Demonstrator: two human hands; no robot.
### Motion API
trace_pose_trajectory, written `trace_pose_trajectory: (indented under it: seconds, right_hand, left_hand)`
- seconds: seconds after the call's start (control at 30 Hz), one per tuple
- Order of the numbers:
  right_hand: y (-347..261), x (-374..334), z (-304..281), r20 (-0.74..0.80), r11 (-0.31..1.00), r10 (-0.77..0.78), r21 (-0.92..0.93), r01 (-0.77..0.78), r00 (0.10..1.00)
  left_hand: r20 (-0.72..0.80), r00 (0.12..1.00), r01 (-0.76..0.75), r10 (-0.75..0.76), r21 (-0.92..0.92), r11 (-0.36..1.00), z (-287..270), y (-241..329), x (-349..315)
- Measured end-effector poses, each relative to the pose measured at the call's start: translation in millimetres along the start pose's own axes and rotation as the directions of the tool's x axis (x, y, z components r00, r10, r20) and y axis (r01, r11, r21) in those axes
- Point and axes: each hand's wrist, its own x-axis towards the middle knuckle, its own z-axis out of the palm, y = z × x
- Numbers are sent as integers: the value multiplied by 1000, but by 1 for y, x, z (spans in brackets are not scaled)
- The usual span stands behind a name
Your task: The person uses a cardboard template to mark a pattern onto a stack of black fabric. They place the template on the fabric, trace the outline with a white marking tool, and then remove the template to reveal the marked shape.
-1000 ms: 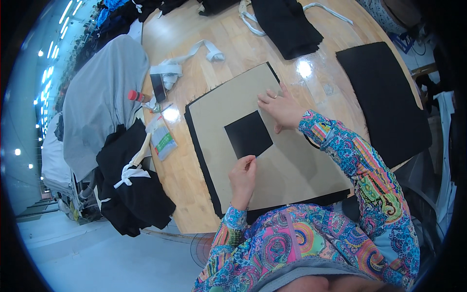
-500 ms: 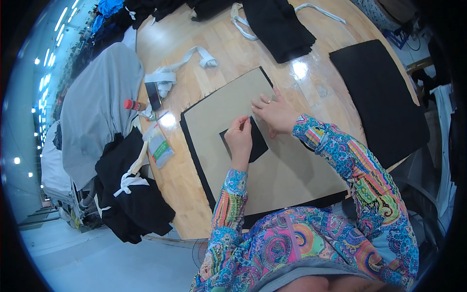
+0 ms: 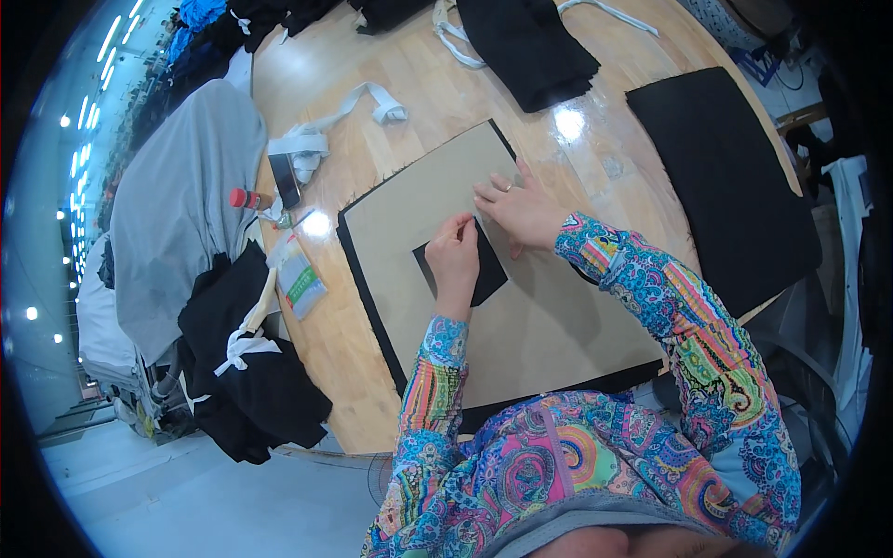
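A large tan board (image 3: 539,321) lies on black cloth (image 3: 366,307), which shows along its left and near edges. In the board's middle is a dark, pointed shape (image 3: 489,272); whether it is a cut-out or a black piece on top I cannot tell. My left hand (image 3: 453,260) is over this shape, thumb and fingertips pinched together near its far corner. What the pinch holds, if anything, is too small to name. Just right of it, my right hand (image 3: 526,212) rests on the board with fingers spread, a ring on one finger.
A stack of black cloth (image 3: 726,186) lies at the right, another black piece (image 3: 528,51) at the far side. To the left are white tape (image 3: 299,144), a phone (image 3: 285,179), a red-capped bottle (image 3: 249,199) and a plastic packet (image 3: 301,277). Grey cloth (image 3: 186,214) drapes beside the table.
The whole view has shifted slightly. My left hand stays pinched near the dark shape's far corner, and my right hand keeps its place on the board.
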Motion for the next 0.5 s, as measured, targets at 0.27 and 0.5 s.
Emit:
trace_pose_trajectory:
  seconds: [0.27, 0.5]
  right_hand:
    - [-1, -1, -2, 1, 1000, -3, 12, 3, 1000]
    - [-1, -1, -5, 59, 998, 23, 55, -26, 998]
  left_hand:
    - [68, 989, -139, 134, 68, 988, -11, 8, -35]
    - [239, 957, -185, 163, 73, 980, -27, 24, -71]
